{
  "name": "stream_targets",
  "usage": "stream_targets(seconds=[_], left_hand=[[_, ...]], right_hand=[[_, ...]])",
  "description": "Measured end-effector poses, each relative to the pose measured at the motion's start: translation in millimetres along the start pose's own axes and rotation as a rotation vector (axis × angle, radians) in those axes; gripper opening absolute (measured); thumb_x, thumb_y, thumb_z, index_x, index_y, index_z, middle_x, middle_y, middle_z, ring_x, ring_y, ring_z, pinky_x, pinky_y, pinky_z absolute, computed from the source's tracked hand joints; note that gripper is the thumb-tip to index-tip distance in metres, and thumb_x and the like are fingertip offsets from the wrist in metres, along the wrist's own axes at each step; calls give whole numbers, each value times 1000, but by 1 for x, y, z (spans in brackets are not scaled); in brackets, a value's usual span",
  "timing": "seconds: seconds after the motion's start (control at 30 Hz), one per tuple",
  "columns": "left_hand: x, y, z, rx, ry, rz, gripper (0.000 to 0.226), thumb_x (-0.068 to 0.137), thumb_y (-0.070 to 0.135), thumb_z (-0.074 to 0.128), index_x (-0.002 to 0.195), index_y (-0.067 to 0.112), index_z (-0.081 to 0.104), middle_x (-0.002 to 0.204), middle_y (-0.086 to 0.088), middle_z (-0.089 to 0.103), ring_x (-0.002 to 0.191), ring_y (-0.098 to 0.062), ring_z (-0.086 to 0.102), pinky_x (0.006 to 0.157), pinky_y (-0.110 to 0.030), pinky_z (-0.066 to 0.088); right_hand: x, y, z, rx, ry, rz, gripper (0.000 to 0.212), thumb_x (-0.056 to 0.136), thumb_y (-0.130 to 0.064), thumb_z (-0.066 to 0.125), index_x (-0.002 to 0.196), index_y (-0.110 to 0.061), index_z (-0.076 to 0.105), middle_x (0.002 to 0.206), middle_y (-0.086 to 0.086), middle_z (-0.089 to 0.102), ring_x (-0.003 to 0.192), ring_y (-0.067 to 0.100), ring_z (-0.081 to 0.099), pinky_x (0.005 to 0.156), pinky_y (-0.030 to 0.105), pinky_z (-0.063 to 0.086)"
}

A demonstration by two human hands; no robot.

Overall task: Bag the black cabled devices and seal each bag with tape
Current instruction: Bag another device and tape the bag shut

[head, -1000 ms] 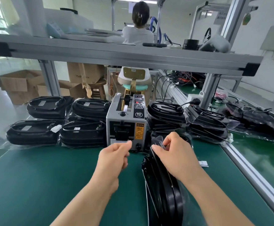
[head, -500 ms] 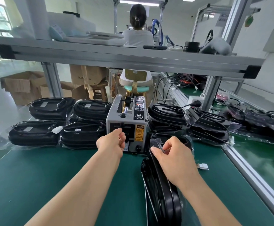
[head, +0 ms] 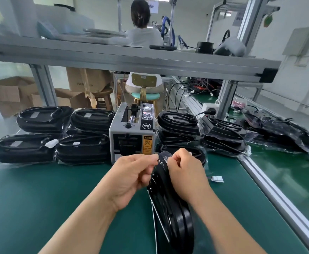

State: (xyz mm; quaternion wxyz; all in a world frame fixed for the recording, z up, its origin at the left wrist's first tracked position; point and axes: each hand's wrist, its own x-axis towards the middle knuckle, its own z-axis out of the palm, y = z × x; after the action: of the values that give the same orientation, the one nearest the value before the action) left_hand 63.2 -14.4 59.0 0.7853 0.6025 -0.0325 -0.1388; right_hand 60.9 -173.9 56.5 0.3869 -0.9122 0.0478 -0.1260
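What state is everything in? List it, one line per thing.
Left hand: pinches the bag's top.
Right hand: pinches the bag's top.
Bagged device: standing on edge, top folded over, no seal visible.
Tape dispenser: upright, behind both hands.
Bagged stacks: lying flat, piled in twos.

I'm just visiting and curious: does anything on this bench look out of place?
A small white connector lies loose on the mat, right of the right hand. The right stacks lean askew, unlike the neat left stacks.
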Motion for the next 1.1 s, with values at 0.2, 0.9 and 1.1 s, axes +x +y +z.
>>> stream_targets(seconds=[0.2,0.9,1.1], left_hand=[[12,5,12,289,136,94,19,77,23,79,60,20,71,50,4,45,45,-8,32,48,-16,35],[44,11,2,576,51,129,30,80,14,78,54,20,65,51,10,55,40,4,42,43,-7,34],[47,14,-1,609,61,147,20,79,16,80,66,7,68,50,10,53,42,3,42,45,-7,36]], right_hand=[[-3,-2,-4,34,-9,-5,21,96,-35,49,79,-23,51,75,-5,60,75,20,58,67,36,44],[1,4,0,19,12,-70,24,99,-32,45,76,-25,48,75,-8,57,72,15,54,65,35,37],[0,3,-1,43,4,-58,26,99,-32,45,74,-24,47,73,-6,57,70,15,53,64,35,38]])
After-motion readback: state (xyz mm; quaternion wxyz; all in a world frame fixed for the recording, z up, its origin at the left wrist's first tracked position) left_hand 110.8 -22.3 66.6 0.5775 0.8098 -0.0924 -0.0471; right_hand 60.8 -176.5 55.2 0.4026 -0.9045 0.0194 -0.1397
